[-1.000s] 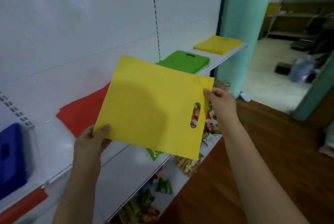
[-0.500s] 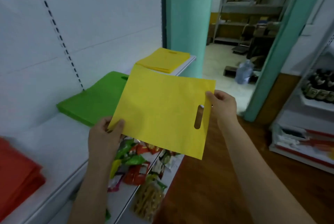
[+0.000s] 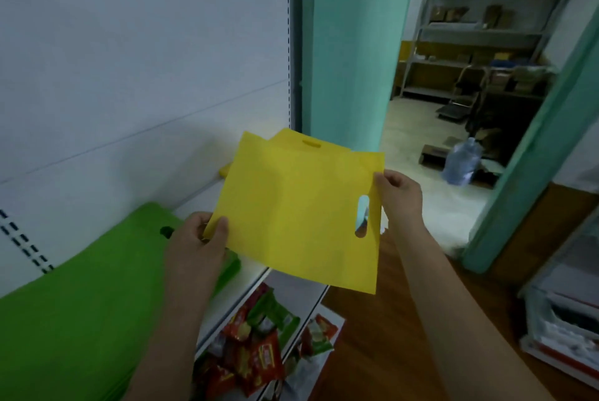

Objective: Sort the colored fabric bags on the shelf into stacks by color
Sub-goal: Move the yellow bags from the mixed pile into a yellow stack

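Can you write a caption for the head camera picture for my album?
Two hands, left and right, hold a yellow bag above the yellow stack, beside the green stack.

Two bare forearms — no sleeves, rings or watch — plain hands (image 3: 201,245).

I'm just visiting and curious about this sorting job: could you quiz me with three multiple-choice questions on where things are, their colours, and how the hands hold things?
1. Where is the yellow stack?
A. on the floor
B. on the shelf behind the held bag
C. among the snacks

2. What colour is the stack under the left arm?
A. green
B. blue
C. red

3. How is the yellow bag held?
A. lying flat
B. one hand
C. left hand and right hand pinch opposite edges

Answers: B, its handle end peeks over the bag; A, plainly green; C, both hands pinch it.
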`<state>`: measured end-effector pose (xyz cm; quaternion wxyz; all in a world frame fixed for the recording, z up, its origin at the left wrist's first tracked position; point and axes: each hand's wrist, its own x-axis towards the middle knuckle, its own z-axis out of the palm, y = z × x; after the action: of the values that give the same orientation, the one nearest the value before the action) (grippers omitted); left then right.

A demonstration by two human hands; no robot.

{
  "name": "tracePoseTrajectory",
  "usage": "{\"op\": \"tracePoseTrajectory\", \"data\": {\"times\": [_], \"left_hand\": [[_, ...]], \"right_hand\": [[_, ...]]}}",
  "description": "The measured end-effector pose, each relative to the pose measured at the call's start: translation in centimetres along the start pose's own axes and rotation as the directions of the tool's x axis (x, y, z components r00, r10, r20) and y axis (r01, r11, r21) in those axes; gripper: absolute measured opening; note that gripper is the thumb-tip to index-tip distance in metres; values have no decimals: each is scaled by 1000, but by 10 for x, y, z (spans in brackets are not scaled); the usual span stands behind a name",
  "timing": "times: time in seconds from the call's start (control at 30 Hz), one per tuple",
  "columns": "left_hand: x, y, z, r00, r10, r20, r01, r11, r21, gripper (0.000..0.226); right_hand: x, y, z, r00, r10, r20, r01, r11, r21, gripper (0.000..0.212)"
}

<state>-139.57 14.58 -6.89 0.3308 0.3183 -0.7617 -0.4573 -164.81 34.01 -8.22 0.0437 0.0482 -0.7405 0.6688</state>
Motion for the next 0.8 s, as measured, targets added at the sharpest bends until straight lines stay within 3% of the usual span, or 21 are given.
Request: {"op": "tracePoseTrajectory", "data": {"times": [0.17,0.27,0.37,0.5,0.63,0.73,0.8], "left_hand": [[55,2,60,996,-31,-88,42,990,134,15],[85,-2,92,987,-146,-72,159,960,230,17],[106,-2,116,959,-282,-25,268,873,407,22],[121,0,145,897,-441,9,384,789,480,38],[129,-1,169,848,-526,-67,476,700,533,30],[138,-3,182,872,-443,-208,484,717,502,67],[146,-5,188,891,-402,-212,452,745,490,78]], "right_hand": [[119,13,78,982,-83,170,86,996,-14,13],[179,19,125,942,-112,315,140,988,-70,17],[230,18,167,860,-121,496,228,960,-161,24],[280,16,220,708,-129,694,380,899,-220,29],[303,19,253,658,-103,746,411,879,-240,29],[313,25,267,659,-68,749,402,873,-274,28],[315,30,274,654,-22,756,391,866,-313,32]]}}
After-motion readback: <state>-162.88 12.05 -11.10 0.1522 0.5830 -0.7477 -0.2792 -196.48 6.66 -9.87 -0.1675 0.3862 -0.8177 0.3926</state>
